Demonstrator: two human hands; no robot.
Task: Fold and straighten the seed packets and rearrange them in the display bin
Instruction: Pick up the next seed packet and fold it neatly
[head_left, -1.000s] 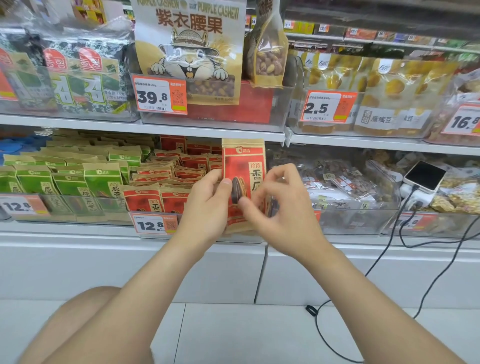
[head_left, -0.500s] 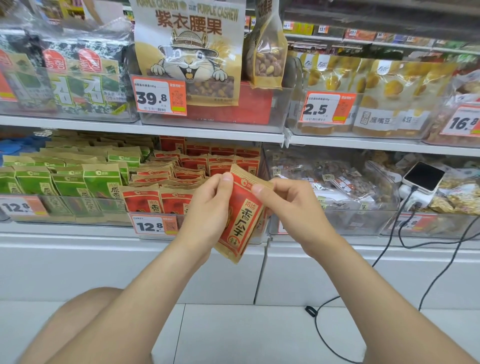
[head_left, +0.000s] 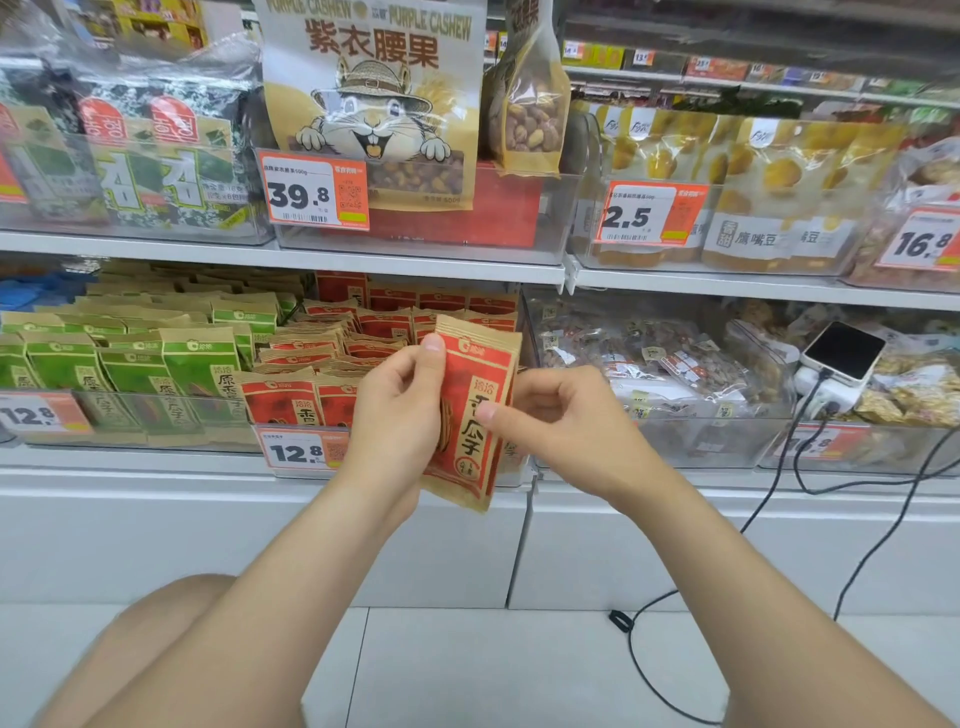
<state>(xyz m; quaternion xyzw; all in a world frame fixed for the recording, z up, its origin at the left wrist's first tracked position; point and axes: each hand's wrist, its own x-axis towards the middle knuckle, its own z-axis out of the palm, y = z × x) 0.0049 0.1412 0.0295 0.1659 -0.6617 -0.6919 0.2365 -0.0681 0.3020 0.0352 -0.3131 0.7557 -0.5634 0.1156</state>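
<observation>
My left hand (head_left: 400, 415) grips a red-and-tan paper seed packet (head_left: 470, 415) by its left edge, thumb pressed on the upper corner and the other fingers wrapped behind, holding it upright with a slight tilt in front of the clear plastic display bin (head_left: 415, 467). My right hand (head_left: 563, 421) sits at the packet's right edge, its fingers curled narrow; the thumb tip touches the printed face near the middle, though I cannot tell whether the other fingers pinch the packet from behind. The held packet hangs outside the bin, its lower end dropping below the bin's front wall and over the white shelf edge (head_left: 156, 467).

Inside the bin, behind the packet, rows of matching red seed packets (head_left: 332, 358) stand and lean in overlapping stacks. An orange-and-white price tag reading 12.8 (head_left: 301, 451) is fixed to the bin's front, just left of my left wrist. Left of the bin, green-and-tan seed packets (head_left: 130, 364) fill a neighbouring compartment. Right of the bin, clear bags of mixed snacks (head_left: 649, 364) lie in another clear container, and beyond them a white phone (head_left: 841, 351) rests with black cables (head_left: 883, 519) trailing down to the pale tiled floor (head_left: 493, 665). Above the bin, a large cashew bag with a cartoon squirrel (head_left: 371, 104) stands on the upper shelf.
</observation>
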